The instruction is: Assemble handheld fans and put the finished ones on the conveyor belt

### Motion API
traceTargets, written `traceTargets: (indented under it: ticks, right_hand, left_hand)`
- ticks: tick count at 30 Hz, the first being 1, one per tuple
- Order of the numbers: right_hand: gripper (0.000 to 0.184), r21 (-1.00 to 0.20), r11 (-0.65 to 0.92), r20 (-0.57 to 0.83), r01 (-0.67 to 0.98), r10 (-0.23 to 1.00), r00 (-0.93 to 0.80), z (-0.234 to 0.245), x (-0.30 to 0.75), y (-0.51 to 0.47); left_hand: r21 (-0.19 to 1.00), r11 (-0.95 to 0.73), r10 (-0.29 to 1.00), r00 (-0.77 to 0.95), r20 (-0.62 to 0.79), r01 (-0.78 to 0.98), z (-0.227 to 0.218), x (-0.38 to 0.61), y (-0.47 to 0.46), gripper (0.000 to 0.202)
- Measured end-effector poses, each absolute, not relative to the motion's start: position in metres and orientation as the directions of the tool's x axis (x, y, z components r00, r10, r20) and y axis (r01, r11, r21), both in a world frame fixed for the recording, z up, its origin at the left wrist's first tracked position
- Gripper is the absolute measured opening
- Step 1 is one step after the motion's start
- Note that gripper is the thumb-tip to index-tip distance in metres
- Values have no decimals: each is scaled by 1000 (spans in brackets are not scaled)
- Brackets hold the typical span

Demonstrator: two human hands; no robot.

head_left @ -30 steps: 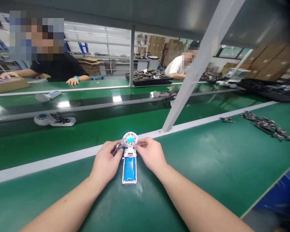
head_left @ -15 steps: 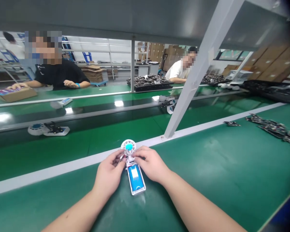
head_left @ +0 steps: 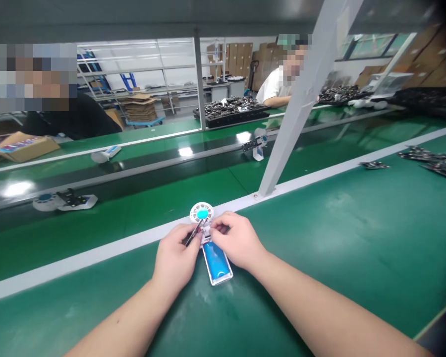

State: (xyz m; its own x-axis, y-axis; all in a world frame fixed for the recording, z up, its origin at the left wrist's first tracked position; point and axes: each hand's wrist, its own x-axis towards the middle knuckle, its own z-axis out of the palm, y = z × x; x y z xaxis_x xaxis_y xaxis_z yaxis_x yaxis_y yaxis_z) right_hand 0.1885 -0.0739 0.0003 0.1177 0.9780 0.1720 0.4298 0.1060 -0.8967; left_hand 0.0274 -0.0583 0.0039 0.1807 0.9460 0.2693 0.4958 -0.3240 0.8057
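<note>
A small white handheld fan (head_left: 217,263) with its housing opened lies on the green bench in front of me, a blue battery filling its handle. Its round head (head_left: 201,213) has a bright blue centre and points away from me. My left hand (head_left: 176,253) pinches a thin dark strip (head_left: 193,233), slanted beside the fan's neck; its exact kind is unclear. At the neck's other side, my right hand (head_left: 238,238) is closed, thumb and fingertips together. What those fingertips pinch is too small to make out.
Beyond a pale rail (head_left: 134,248) runs a green conveyor with part-built fans (head_left: 65,201). A slanted metal post (head_left: 293,114) rises at right. Dark circuit boards (head_left: 436,161) lie right. Across the line are a black tray of parts (head_left: 232,110), a cardboard box (head_left: 31,148) and two people.
The view has shifted a little. Both hands stay at the fan's neck, and the dark strip now shows more clearly. My right fingers have curled in more tightly.
</note>
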Motion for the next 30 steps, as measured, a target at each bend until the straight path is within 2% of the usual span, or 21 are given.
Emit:
traceTargets:
  ticks: [8,16,20,25,30]
  right_hand:
    - [8,-828,111,214,549,969,126,8,180,-82]
    - [9,-868,35,115,496,985,132,10,179,-84]
    - [7,-869,9,127,495,970,206,8,180,-83]
    - [8,-885,91,179,457,972,151,5,180,-80]
    - [10,-836,117,204,536,973,106,6,179,-80]
  left_hand:
    - [728,-435,901,258,350,530,0,30,-63,18]
    - [637,-530,848,347,401,560,2,26,-60,18]
    - [623,-528,849,364,382,577,5,25,-60,21]
    - [613,-530,848,344,404,586,6,24,-62,21]
    - [583,-555,830,350,434,593,5,25,-63,21]
